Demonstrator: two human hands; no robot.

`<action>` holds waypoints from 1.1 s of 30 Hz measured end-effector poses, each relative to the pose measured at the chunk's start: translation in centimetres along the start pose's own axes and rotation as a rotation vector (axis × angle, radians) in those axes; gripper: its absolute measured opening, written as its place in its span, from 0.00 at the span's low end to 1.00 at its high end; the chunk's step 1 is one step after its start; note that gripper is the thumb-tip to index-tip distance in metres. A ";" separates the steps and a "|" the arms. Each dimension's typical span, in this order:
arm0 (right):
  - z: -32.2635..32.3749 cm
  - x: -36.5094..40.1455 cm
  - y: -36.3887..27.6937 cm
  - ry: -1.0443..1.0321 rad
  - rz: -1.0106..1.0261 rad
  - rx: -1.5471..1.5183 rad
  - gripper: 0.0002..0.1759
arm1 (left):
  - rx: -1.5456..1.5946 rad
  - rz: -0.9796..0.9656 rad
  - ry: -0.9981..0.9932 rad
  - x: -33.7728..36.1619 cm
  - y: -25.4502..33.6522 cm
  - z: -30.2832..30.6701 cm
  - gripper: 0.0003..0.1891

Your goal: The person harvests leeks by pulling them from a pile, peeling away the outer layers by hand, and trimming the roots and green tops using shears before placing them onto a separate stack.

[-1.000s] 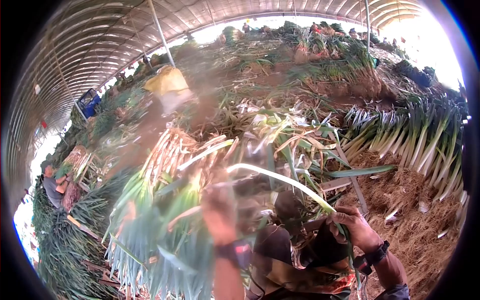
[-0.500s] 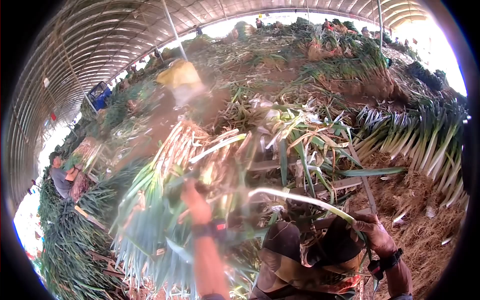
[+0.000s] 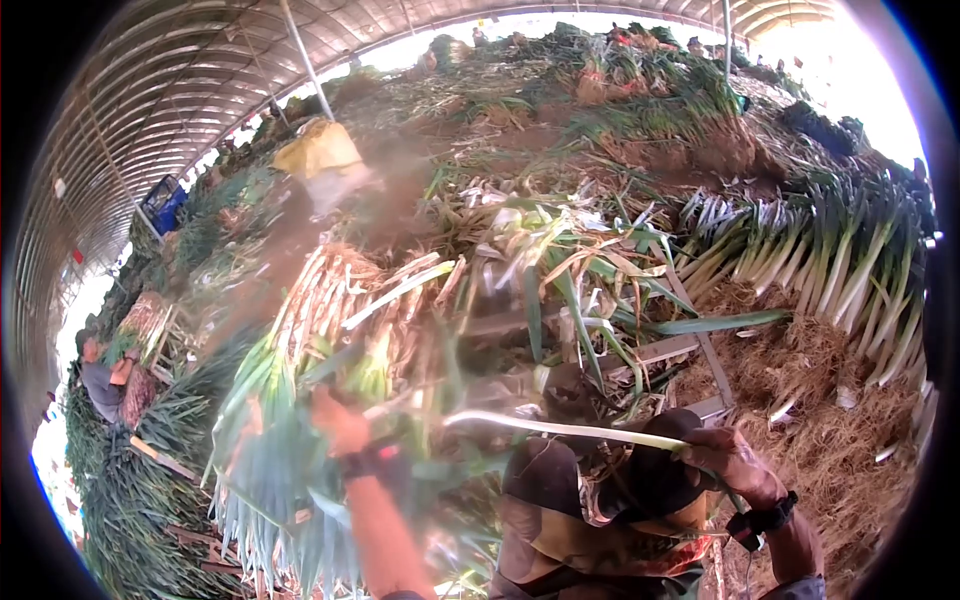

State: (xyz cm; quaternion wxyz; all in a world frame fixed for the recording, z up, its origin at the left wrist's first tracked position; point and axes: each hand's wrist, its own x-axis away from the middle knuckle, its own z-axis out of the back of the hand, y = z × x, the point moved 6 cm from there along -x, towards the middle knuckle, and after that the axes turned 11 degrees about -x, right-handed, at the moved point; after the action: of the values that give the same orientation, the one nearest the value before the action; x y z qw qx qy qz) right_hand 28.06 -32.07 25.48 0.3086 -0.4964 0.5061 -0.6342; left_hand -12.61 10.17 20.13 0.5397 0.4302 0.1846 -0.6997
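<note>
My right hand (image 3: 722,462) is closed round the green end of one long onion stalk (image 3: 570,430), whose white end points left above my knees. At the pile of unpeeled green onions (image 3: 325,300) on the left is my left hand (image 3: 340,422). It is smeared by motion, so its fingers cannot be made out. The roots of that pile point up and away, and its green leaves hang toward me. A haze blurs the area around my left hand.
Stripped onions (image 3: 850,260) lie in a row at the right, above a heap of cut roots (image 3: 810,450). A metal frame (image 3: 705,360) stands before my knees under loose leaves. A yellow sack (image 3: 318,150) sits farther back. Another person (image 3: 103,385) is at the far left.
The view has shifted, so most things appear farther left. The held stalk has swung lower and lies more level. My left hand is still at the pile, and my right hand keeps its hold.
</note>
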 end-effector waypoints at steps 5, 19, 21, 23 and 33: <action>2.8 0.9 1.2 0.129 0.019 -0.019 0.17 | 0.182 0.112 -0.030 0.1 -6.7 -2.3 0.02; 16.3 6.0 8.5 0.523 0.181 0.384 0.14 | 0.396 -0.064 -0.761 3.5 6.4 -3.5 0.32; 19.2 9.5 11.1 0.608 0.012 0.047 0.22 | 0.309 -0.022 -0.883 4.2 8.7 -2.1 0.41; 21.4 14.7 13.3 0.639 -0.140 0.000 0.25 | 0.320 -0.004 -0.923 5.4 7.6 -3.4 0.35; 18.8 50.0 30.8 0.541 -1.165 0.578 0.21 | 0.474 0.116 -1.047 10.0 6.4 -7.9 0.18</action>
State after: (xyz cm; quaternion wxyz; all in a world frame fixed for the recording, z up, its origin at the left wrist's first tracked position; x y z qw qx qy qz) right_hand 26.55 -92.25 12.07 -0.0983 -0.4097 0.0279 -0.9065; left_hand -4.10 7.71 9.03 0.4854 0.1453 -0.2928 -0.8109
